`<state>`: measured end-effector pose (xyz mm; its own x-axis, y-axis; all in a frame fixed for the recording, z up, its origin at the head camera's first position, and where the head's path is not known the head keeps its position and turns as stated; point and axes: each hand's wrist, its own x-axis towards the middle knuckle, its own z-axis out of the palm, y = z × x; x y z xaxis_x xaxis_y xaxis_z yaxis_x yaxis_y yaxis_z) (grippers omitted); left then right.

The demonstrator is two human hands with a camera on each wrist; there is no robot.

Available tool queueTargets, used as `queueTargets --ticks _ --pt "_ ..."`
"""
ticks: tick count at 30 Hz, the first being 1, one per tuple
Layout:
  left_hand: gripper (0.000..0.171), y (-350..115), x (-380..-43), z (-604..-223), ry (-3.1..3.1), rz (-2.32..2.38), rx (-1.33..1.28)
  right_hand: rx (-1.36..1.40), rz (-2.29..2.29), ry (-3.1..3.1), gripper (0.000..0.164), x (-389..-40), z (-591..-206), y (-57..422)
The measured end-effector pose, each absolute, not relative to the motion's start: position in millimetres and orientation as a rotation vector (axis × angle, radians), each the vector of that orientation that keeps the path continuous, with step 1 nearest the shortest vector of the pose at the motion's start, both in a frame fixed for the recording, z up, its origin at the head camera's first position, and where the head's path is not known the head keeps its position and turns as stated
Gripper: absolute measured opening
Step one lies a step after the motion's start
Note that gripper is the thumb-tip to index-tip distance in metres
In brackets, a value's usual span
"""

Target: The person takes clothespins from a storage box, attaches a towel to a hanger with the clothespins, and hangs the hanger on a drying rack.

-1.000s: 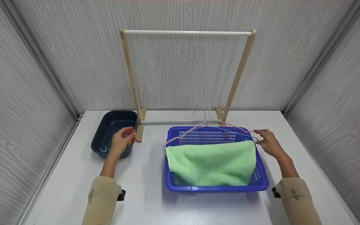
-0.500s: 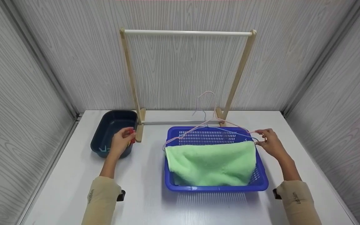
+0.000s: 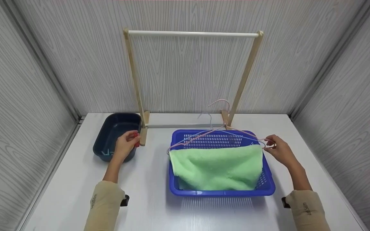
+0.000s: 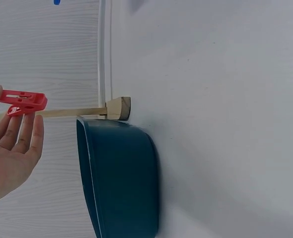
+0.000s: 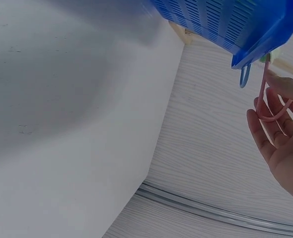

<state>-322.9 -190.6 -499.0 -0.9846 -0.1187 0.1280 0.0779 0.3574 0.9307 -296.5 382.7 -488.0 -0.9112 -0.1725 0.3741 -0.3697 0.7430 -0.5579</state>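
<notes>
My left hand, over the dark teal tub, pinches a red clothespin between thumb and fingers. My right hand holds the right end of a pink clothes hanger, its loop lying between thumb and fingers in the right wrist view. The hanger slants over the blue basket, its hook leaning up and right. Behind it sits a pale blue hanger, whose end shows beside the basket. A light green towel lies across the basket; how it meets the hangers is unclear.
A wooden rack with a white top rail stands at the back, a lower bar near the table. Small light blue clothespins lie in the tub. Grey wood-grain walls enclose the white table.
The pink hanger's hook has swung right and tilted, its right end shifting slightly right with my right hand. My left hand with the clothespin has stayed nearly still.
</notes>
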Motion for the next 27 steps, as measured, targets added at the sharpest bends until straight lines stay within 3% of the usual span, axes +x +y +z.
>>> queueTargets --ticks 5,10,20,27 --pt "0.042 -190 -323 -499 -2.451 -1.694 0.042 0.488 0.932 -2.618 0.03 -295 -490 385" --pt "0.045 -190 -323 -499 -2.456 -1.682 0.038 0.472 0.992 -2.641 0.017 -292 -490 385" --pt "0.041 -190 -322 -501 -2.455 -1.68 0.017 0.482 1.574 -2.47 0.023 -288 -493 383" --pt "0.042 -192 -323 -502 -2.458 -1.673 0.021 0.475 1.593 -2.464 0.025 -274 -476 369"
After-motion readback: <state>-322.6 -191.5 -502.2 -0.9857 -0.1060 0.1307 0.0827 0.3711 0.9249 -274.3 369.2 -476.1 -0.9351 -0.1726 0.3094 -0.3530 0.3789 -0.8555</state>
